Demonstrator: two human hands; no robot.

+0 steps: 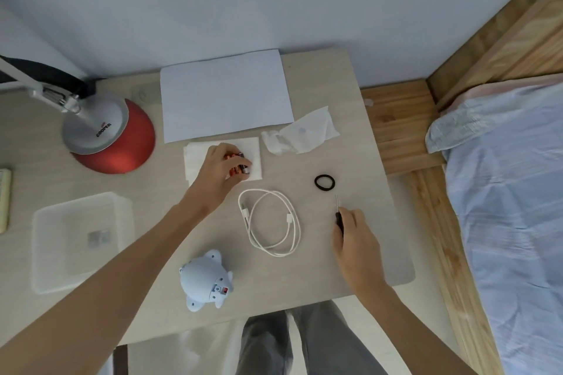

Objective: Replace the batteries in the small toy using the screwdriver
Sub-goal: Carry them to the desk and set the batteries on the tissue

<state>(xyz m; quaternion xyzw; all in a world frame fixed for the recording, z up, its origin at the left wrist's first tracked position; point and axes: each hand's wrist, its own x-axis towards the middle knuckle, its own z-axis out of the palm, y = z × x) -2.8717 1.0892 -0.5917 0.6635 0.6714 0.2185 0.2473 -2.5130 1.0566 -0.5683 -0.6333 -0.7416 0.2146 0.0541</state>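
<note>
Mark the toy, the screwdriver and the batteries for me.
toy (pixel 199 278), head view, on its rounded blue body.
screwdriver (pixel 338 220), head view, black handle above the right hand (pixel 355 240).
batteries (pixel 239 170), head view, part showing between the left hand (pixel 217 170) fingers.

toy (pixel 207 280): pale blue plastic animal, belly up, red switch showing, near tabletop (pixel 350 256) front edge. batteries (pixel 238 163): orange-black cells over white tissue (pixel 195 158), pinched in left grip (pixel 221 169). screwdriver (pixel 338 211): black handle, thin shaft pointing away, in right grip (pixel 355 234).
</note>
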